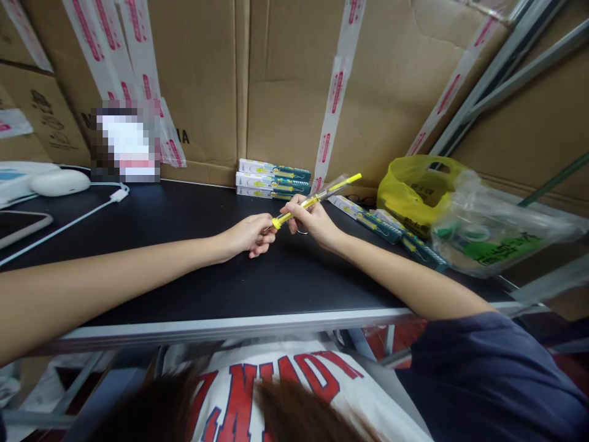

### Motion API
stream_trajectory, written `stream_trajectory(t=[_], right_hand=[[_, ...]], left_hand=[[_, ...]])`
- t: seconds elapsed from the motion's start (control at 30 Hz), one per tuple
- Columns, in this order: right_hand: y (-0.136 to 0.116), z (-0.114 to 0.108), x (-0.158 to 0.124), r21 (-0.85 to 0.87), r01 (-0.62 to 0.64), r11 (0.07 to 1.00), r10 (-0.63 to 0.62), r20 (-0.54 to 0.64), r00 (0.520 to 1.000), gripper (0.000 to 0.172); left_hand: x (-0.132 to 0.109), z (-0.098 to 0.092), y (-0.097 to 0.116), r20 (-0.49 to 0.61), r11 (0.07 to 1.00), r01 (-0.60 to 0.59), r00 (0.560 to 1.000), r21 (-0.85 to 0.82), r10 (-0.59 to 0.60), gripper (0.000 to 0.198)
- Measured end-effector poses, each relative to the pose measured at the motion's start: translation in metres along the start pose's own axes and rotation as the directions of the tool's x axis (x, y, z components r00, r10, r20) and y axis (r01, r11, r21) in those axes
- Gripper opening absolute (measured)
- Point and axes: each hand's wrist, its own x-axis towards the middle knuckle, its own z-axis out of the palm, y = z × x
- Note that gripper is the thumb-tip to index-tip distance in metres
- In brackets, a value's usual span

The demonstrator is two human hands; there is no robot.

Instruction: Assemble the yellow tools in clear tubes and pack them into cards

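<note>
A slim clear tube with yellow ends, which looks like a spring scale, is held slanting above the black tabletop between my two hands. My left hand is closed at its lower yellow end, where a bit of thin metal shows by the fingers. Around the middle of the tube, my right hand is closed, thumb on top. A thin metal loop shows just under the right fingers. The yellow tip of the scale points up and to the right, past clear plastic.
Several narrow printed boxes are stacked at the back, and more boxes lie at right. Beside them are a yellow plastic bag and a clear bag. A phone and white cable lie left. Cardboard cartons wall the back.
</note>
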Motion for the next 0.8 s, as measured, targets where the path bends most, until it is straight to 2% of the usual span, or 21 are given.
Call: stream_trajectory(t=[0.1,0.17,0.23,0.3,0.4,0.53,0.6,0.67,0.73,0.8], right_hand=[[-0.001,0.001,0.001,0.047,-0.023,0.999,0.022,0.019,1.0,0.04],[-0.002,0.002,0.0,0.098,-0.047,0.994,0.041,0.059,0.997,0.04],[-0.003,0.003,-0.001,0.149,-0.087,0.985,0.071,0.111,0.991,0.039],[-0.005,0.004,-0.002,0.179,-0.126,0.976,0.098,0.162,0.982,0.039],[-0.008,0.003,-0.002,0.192,-0.152,0.97,0.11,0.215,0.97,0.037],[-0.012,-0.01,0.002,0.173,-0.132,0.976,0.086,0.252,0.964,0.033],[-0.013,-0.025,0.008,0.108,-0.105,0.989,0.073,0.27,0.96,0.034],[-0.011,-0.047,0.016,-0.046,-0.075,0.996,0.084,0.244,0.966,0.021],[-0.006,-0.071,0.024,-0.229,-0.038,0.973,0.067,0.122,0.99,0.011],[0.001,-0.093,0.03,-0.443,0.019,0.896,-0.011,0.021,1.0,0.017]], left_hand=[[0.0,0.002,0.001,-0.085,0.991,-0.001,0.996,0.134,0.013,0.03],[-0.001,0.002,0.0,-0.104,0.973,-0.066,0.991,0.222,0.09,0.035],[-0.001,0.002,-0.002,-0.073,0.955,-0.156,0.981,0.253,0.18,0.039],[-0.002,0.004,-0.004,-0.032,0.954,-0.209,0.975,0.216,0.221,0.04],[-0.003,0.007,-0.004,-0.008,0.973,-0.194,0.981,0.129,0.196,0.04],[-0.005,0.006,0.003,-0.043,0.982,-0.188,0.981,0.012,0.189,0.034],[-0.005,0.0,0.009,-0.081,0.98,-0.193,0.979,-0.04,0.189,0.032],[-0.005,-0.007,0.016,-0.127,0.978,-0.194,0.975,-0.072,0.184,0.028],[-0.003,-0.016,0.022,-0.189,0.984,-0.165,0.971,-0.074,0.149,0.026],[-0.001,-0.026,0.025,-0.243,0.99,-0.129,0.964,-0.057,0.112,0.028]])
